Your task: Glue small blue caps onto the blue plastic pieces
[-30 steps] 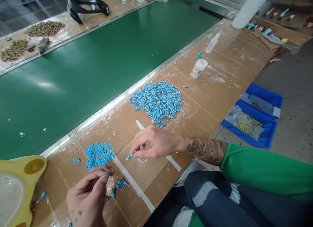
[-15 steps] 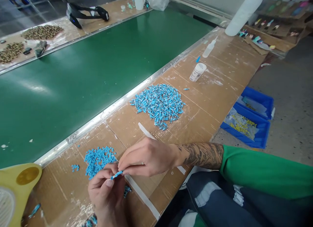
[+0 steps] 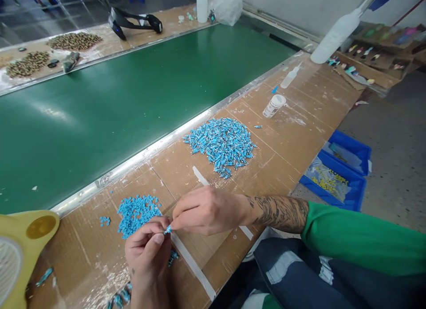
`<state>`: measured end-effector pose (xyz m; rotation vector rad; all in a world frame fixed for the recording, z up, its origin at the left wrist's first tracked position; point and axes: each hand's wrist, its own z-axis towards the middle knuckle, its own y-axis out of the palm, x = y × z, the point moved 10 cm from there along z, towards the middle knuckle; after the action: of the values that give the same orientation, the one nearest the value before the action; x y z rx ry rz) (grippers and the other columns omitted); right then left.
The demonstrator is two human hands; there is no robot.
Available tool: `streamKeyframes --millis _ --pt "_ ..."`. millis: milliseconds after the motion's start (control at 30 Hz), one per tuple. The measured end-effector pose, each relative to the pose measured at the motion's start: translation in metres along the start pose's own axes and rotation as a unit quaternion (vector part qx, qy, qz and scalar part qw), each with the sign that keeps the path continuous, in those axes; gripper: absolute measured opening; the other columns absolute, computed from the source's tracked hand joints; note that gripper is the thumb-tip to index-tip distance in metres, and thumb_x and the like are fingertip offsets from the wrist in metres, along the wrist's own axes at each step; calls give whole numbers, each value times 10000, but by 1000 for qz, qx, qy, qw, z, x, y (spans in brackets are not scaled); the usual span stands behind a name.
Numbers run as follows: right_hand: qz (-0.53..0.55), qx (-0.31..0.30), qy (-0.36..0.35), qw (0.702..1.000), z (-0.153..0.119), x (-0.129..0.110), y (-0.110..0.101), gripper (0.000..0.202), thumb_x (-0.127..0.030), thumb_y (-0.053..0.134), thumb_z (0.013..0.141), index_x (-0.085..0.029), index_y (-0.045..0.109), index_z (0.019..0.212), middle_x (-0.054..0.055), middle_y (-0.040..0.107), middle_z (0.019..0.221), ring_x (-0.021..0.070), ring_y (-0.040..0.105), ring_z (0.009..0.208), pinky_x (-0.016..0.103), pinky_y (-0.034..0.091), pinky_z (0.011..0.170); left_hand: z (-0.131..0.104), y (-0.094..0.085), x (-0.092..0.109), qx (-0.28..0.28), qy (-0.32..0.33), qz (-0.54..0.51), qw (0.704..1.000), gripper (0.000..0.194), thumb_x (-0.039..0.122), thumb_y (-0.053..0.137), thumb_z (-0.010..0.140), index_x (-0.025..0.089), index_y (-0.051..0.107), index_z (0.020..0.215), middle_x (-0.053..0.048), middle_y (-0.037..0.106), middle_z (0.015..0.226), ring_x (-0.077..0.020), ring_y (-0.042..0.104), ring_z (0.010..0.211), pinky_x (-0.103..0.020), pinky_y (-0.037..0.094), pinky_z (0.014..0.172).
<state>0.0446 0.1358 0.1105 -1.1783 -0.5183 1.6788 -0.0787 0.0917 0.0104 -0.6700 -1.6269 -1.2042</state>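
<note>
My left hand (image 3: 148, 249) is closed in a pinch, thumb and forefinger at one end of a small blue-and-white piece (image 3: 167, 229). The fingertips of my right hand (image 3: 206, 211) pinch the piece's other end, so both hands meet on it. Fingers cover most of it, and its exact kind is unclear. Just beyond my left hand is a heap of small blue rings (image 3: 136, 213). Farther off, ahead of my right hand, lies a larger pile of slim blue pieces with pale ends (image 3: 222, 142). More dark-blue pieces (image 3: 124, 295) lie beside my left wrist, partly hidden.
A green conveyor belt (image 3: 109, 118) runs beyond the cardboard-covered table (image 3: 286, 145). A yellow racket-like object (image 3: 20, 256) lies at left. Toward the far right stand a white tub (image 3: 274, 106), a small squeeze bottle (image 3: 291, 76) and a large bottle (image 3: 336, 36). Blue bins (image 3: 357, 196) sit lower right.
The view has shifted slightly. My hands have drawn closer around the small piece, and less of it shows between the fingers than before.
</note>
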Motion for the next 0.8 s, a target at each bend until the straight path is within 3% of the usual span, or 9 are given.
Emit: streamKeyframes --millis 167,300,500,667,800 --pt "-47 9 -25 999 -1 -5 1 254 -162 444 983 -163 694 942 26 692 984 104 610 863 239 471 827 0 1 2 12 -5 -2 1000 103 235 806 647 174 730 683 -38 643 669 -146 600 620 -277 543 585" --pt "-33 45 -11 998 -1 -3 0 220 -166 470 976 -156 688 954 29 696 1004 98 606 908 228 464 853 0 2 -4 42 -29 -37 998 170 298 829 622 186 707 658 -17 626 645 -115 568 559 -246 526 536" --pt "-60 44 -13 997 3 -4 4 186 -135 504 952 -161 687 936 33 701 1020 97 606 917 227 457 848 -1 4 -15 70 -55 -75 993 227 356 800 645 180 657 640 11 558 622 -97 548 585 -199 495 549" --pt "-134 70 -36 988 2 -12 -7 217 -139 485 958 -169 686 881 7 689 956 112 564 794 254 438 729 -6 -1 -16 95 -49 -66 992 157 285 784 675 173 674 681 2 605 688 -108 580 674 -207 514 634" --pt "-170 37 -35 984 4 -11 -5 252 -128 463 963 -162 690 860 17 673 884 123 552 763 269 421 693 -12 -10 -11 148 -28 -32 988 96 210 774 695 159 696 721 -11 651 750 -119 606 720 -215 514 667"
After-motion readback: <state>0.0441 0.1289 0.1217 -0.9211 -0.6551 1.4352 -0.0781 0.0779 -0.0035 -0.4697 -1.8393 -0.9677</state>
